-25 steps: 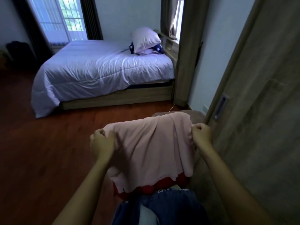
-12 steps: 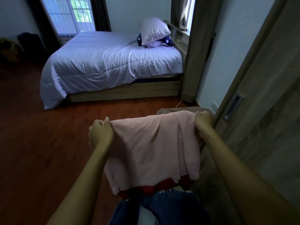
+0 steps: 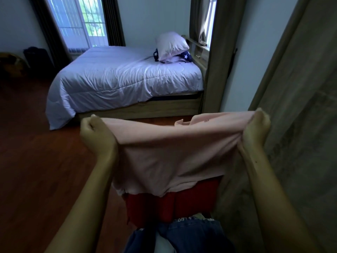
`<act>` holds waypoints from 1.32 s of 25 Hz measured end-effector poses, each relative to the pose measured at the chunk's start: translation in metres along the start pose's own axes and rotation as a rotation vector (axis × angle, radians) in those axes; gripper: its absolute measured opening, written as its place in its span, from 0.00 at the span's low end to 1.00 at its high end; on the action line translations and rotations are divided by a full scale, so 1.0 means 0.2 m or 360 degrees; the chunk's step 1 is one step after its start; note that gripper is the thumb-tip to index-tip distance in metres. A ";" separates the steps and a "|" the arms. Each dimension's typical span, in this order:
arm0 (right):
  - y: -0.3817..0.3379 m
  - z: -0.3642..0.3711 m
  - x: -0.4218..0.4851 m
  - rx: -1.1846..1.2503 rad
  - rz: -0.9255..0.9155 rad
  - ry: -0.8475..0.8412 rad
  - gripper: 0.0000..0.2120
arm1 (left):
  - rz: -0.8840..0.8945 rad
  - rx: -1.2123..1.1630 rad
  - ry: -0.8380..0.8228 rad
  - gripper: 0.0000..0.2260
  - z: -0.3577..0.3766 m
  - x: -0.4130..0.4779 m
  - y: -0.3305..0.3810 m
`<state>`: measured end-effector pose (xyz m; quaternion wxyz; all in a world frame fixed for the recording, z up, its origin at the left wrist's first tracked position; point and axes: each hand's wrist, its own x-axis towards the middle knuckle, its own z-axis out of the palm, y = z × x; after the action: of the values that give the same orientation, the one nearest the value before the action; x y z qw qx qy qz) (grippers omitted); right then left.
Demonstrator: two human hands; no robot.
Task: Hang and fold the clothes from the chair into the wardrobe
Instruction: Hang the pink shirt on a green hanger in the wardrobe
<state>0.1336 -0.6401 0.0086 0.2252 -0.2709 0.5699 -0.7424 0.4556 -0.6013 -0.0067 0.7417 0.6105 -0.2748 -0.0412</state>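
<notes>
Nearest the camera, at the bottom edge, blue jeans (image 3: 191, 236) lie bunched, with a red garment (image 3: 175, 205) just beyond them. Above these hangs a pale pink shirt (image 3: 169, 154), stretched between both hands: the left hand (image 3: 96, 137) clenches its left edge in a fist, and the right hand (image 3: 255, 130) grips the bunched right edge, close beside the grey-brown wardrobe door (image 3: 302, 125) on the right. The shirt's lower hem overlaps the red garment. Wooden floor (image 3: 45, 170) spreads to the left. Farther off stands a bed (image 3: 124, 79) with a pale quilt, a pillow (image 3: 171, 45) propped at its far right corner, and a bright window (image 3: 82, 21) behind it.
</notes>
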 end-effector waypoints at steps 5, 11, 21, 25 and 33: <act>0.29 -0.28 -0.28 -0.0260 0.0335 0.0079 0.11 | -0.0380 0.0905 -0.0609 0.14 -0.20 -0.14 -0.26; 0.47 -0.31 -0.41 -0.1223 0.0312 -0.0146 0.10 | -0.0267 0.1552 -0.0972 0.15 -0.28 -0.23 -0.35; 0.25 0.59 -0.33 -0.1974 -0.0475 -0.1102 0.23 | 0.0135 0.1024 -0.0824 0.05 -0.15 -0.24 -0.32; 0.32 0.71 -0.31 -0.2402 -0.0303 -0.1292 0.17 | 0.0153 0.1008 -0.0869 0.05 -0.17 -0.22 -0.36; 0.23 0.47 -0.29 -0.0366 0.0382 -0.0851 0.13 | 0.0217 0.0849 -0.0795 0.04 -0.09 -0.25 -0.26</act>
<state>0.2404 -0.6834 -0.0249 0.4208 -0.4110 0.5987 -0.5437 0.4354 -0.5784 -0.0743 0.4675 0.7337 -0.4886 -0.0663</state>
